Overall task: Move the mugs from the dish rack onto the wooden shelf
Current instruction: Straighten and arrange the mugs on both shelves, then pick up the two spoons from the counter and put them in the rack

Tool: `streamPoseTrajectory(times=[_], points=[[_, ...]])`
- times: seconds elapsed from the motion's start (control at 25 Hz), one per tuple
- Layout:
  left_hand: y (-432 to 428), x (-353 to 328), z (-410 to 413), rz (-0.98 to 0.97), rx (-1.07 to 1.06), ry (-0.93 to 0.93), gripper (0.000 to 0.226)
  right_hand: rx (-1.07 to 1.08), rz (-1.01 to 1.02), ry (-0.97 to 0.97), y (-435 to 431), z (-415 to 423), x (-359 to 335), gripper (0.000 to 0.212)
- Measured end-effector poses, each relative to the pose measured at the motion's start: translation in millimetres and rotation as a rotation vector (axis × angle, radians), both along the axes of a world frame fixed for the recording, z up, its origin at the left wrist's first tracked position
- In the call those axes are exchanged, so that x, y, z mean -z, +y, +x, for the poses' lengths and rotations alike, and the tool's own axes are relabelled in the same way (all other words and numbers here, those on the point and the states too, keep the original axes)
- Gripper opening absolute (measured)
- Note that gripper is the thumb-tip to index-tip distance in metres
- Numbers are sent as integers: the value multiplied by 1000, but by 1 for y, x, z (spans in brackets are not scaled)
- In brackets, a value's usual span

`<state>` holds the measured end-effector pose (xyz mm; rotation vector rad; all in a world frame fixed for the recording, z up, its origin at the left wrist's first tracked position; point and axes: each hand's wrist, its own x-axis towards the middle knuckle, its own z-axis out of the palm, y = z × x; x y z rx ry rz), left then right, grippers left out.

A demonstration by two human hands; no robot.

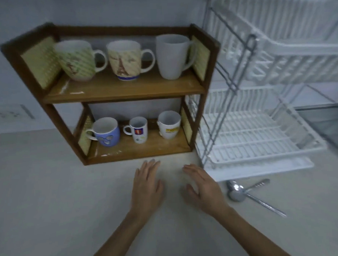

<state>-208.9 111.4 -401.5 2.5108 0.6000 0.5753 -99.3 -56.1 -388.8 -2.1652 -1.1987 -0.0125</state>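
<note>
The wooden shelf (124, 91) stands on the counter against the wall. Its top board carries a green-striped mug (75, 60), an Eiffel-tower mug (124, 59) and a plain white mug (172, 56). On the bottom board sit a blue mug (106, 133), a small white mug with a red label (138, 132) and a white mug with a yellow label (169, 125). The white two-tier dish rack (260, 136) to the right shows no mugs. My left hand (147, 186) and my right hand (202, 186) rest flat on the counter in front of the shelf, fingers apart, holding nothing.
Two metal spoons (243, 191) lie crossed on the pale counter (42, 199), right of my right hand and in front of the rack's drip tray (261, 170). A wall socket (10, 114) is at the left. A dark sink edge (327, 122) shows at the far right.
</note>
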Motion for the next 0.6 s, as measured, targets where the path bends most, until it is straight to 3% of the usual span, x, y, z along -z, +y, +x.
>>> streamPoseTrajectory(times=[0.28,0.44,0.6], points=[[-150,7,31,-111,353,76,44,324,-77,-48,-143,40,6,35],[-214,8,64,25,474,210,51,414,-224,19,-193,79,11,42],[-247,8,85,252,430,337,53,249,-463,87,-206,110,14,53]])
